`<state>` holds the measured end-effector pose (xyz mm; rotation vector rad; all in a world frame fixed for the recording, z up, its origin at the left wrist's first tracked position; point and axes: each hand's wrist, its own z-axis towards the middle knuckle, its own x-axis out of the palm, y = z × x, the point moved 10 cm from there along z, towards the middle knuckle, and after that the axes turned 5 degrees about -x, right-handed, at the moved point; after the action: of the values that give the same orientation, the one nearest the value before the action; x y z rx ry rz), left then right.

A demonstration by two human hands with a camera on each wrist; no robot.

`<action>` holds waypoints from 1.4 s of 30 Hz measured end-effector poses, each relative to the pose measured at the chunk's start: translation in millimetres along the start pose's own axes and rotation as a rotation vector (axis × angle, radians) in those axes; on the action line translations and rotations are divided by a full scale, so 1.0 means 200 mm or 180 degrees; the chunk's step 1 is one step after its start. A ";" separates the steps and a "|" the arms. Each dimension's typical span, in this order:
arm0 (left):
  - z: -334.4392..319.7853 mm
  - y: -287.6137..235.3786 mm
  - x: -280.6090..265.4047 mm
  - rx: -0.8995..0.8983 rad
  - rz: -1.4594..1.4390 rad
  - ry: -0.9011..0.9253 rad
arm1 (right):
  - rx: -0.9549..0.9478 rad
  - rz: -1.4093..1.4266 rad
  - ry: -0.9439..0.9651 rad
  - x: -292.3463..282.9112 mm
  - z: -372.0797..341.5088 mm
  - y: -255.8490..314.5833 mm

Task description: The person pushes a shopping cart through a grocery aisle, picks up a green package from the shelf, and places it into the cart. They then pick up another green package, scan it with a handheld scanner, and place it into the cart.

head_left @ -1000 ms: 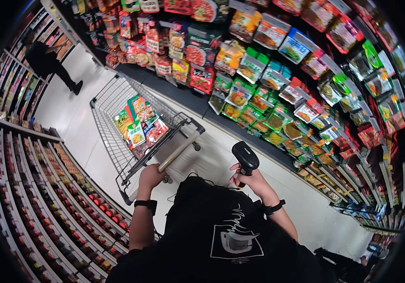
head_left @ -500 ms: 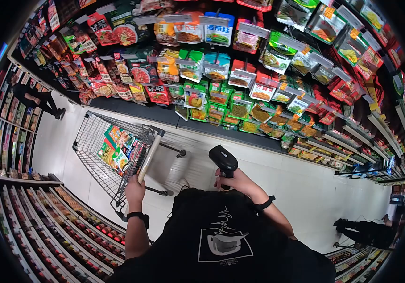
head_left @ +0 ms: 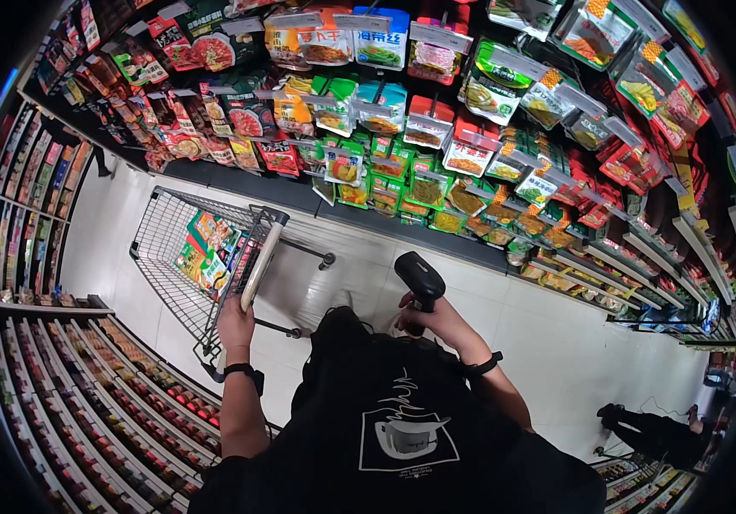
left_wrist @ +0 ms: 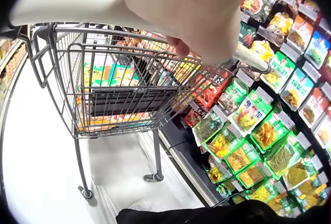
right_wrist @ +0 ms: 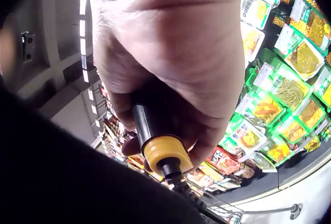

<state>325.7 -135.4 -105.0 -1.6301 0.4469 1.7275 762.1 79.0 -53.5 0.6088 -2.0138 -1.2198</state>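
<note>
My left hand point(head_left: 235, 325) grips the near end of the pale handle point(head_left: 263, 264) of a wire shopping cart point(head_left: 152, 250). Several colourful food packets point(head_left: 203, 267) lie inside the basket. In the left wrist view the fingers wrap over the handle bar point(left_wrist: 67, 8), mostly hidden by the back of the hand. A black handheld barcode scanner point(head_left: 420, 277) is held in my right hand point(head_left: 449, 327), its head pointing up and away from my body. From below, the right wrist view shows the scanner's black grip point(right_wrist: 149, 123) inside curled fingers, with a yellow ring point(right_wrist: 164, 149) and a cable at its end.
A tall shelf of hanging food packets point(head_left: 428, 188) runs along the far side, above a dark base ledge point(head_left: 299, 199). Rows of jars point(head_left: 85, 385) fill the lower left shelf. Pale floor point(head_left: 548, 330) lies between. Another person point(head_left: 655, 433) stands at the lower right.
The head view has turned, so the packet shelf lies more level and the cart sits further left. The person at far left has moved mostly behind the shelf. Both hands keep their holds.
</note>
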 end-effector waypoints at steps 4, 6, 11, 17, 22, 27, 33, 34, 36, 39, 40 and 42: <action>0.01 -0.04 0.00 0.0040 -0.0063 0.0139 | -0.0085 -0.0039 -0.0022 -0.01 0.10 0.03; 0.02 -0.02 0.04 -0.0219 -0.0056 0.0436 | -0.0077 0.0028 -0.0031 0.02 0.16 0.06; 0.06 0.12 0.22 -0.0643 -0.0798 0.1530 | -0.0088 -0.0211 -0.0110 0.06 0.28 0.12; 0.05 0.14 0.35 -0.1464 -0.2005 0.2924 | 0.0032 -0.0160 -0.0104 0.14 0.45 0.17; 0.18 0.03 0.25 -0.0661 -0.0513 0.2983 | 0.0200 -0.0402 0.0075 0.28 0.63 0.27; 0.33 -0.13 0.14 -0.0567 -0.0791 0.2862 | 0.0166 -0.0521 0.0465 0.45 0.85 0.29; 0.55 -0.39 -0.02 0.0714 -0.0344 0.1695 | 0.0208 -0.0657 0.0395 0.57 0.99 0.28; 0.59 -0.47 -0.07 0.0888 -0.0581 0.1598 | 0.0128 -0.0681 0.0345 0.58 1.01 0.29; 0.63 -0.62 -0.17 0.1225 -0.1048 0.1417 | -0.0197 -0.0712 0.0355 0.61 1.03 0.33; 0.58 -0.83 -0.19 0.1460 -0.1926 0.2080 | -0.1047 -0.1265 0.0469 0.63 1.04 0.45; 0.55 -0.90 -0.19 0.1394 -0.2277 0.2313 | -0.1128 -0.1285 0.0469 0.63 1.03 0.47; 0.48 -1.07 -0.19 0.1239 -0.2994 0.2731 | -0.1306 -0.1339 0.0491 0.63 1.01 0.53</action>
<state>402.6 67.9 -8.6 -1.7818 0.2822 0.2046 522.7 154.9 16.5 0.9119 -1.4856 -1.7168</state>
